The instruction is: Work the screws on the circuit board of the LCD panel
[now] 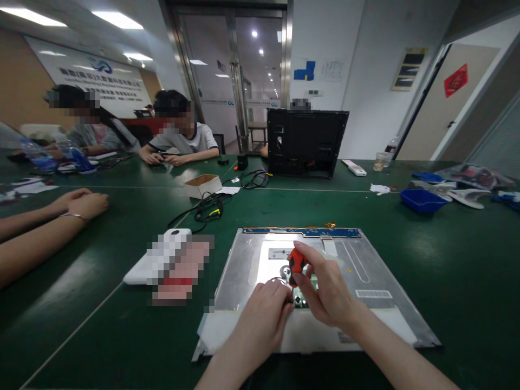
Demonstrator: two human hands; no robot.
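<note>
A metal-backed display panel (pixel 239 281) lies flat on the green table in front of me, a blue circuit strip (pixel 280 232) along its far edge. In the middle of the panel a small green circuit board (pixel 301 299) shows partly between my hands. My right hand (pixel 327 287) grips the red and black handle of a screwdriver (pixel 298 261), held roughly upright over that board. At the board's left side rests my left hand (pixel 266 309), its fingers curled together. Whatever these fingertips pinch is hidden, as is the screwdriver's tip.
A white box-like device (pixel 142 268) lies left of the panel, near another person's clasped hands (pixel 87 205). Beyond are an open carton (pixel 203 186), black cables (pixel 209 206) and a standing black monitor (pixel 306 143). A blue tray (pixel 422 200) sits right. Two people sit far left.
</note>
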